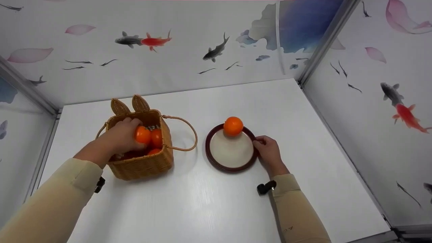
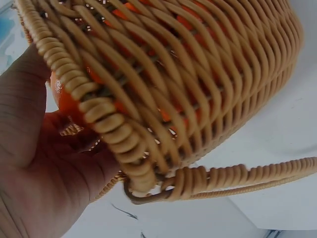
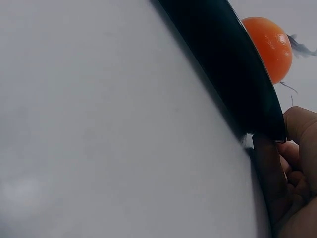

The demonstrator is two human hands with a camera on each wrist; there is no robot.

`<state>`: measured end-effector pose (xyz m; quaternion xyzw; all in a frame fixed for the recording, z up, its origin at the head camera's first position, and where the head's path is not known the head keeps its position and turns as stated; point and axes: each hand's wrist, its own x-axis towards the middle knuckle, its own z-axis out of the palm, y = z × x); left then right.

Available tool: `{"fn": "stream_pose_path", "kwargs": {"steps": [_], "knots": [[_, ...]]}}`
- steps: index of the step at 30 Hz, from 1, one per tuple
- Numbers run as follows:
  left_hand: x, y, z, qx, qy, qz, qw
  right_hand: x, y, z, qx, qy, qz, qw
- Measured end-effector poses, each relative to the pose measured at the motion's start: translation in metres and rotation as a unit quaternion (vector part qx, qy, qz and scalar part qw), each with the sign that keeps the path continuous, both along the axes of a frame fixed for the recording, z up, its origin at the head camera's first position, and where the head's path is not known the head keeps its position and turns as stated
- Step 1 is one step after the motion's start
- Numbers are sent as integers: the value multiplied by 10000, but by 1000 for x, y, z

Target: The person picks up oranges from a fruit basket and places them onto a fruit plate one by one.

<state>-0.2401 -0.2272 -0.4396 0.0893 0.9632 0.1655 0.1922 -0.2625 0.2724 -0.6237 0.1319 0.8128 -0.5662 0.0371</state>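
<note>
A wicker basket [image 1: 141, 167] with two woven ears stands on the left of the table. My left hand [image 1: 126, 135] reaches inside it, thumb and fingers around an orange [image 1: 142, 135]; the basket rim hides part of this grip in the left wrist view. More oranges [image 1: 156, 137] lie beside it in the basket. My right hand [image 1: 269, 152] pinches the right edge of a round plate [image 1: 231, 152], cream with a dark red rim. A single orange [image 1: 233, 126] sits at the plate's far edge. The plate's dark outer side [image 3: 228, 64] shows in the right wrist view.
The basket's loop handle [image 1: 189, 128] sticks out to the right, toward the plate. White panels with painted fish [image 1: 216, 52] enclose the white table [image 1: 202, 206] at the back and sides. Metal posts [image 1: 324, 44] stand at the corners.
</note>
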Motion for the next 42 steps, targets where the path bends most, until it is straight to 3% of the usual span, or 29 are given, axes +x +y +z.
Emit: {"fn": "stream_pose_path", "kwargs": {"steps": [12,20,24,32,42], "knots": [[9,15,29,158,564,-8,9983,-4,2,2,216,99,53,9997],[19,20,43,668,978,312,9925,-2,0,-2,210,218,55,9995],[28,28,37,934,1206,360,9876,-1,0,-6,160,162,19,9997],[39,60,15,1137,1920,69,9748,2,-2,-5,112,23,1,9999],[45,109,-4,1591,2857,-194,9448,0,-2,-3,79,239,-78,9997]]}}
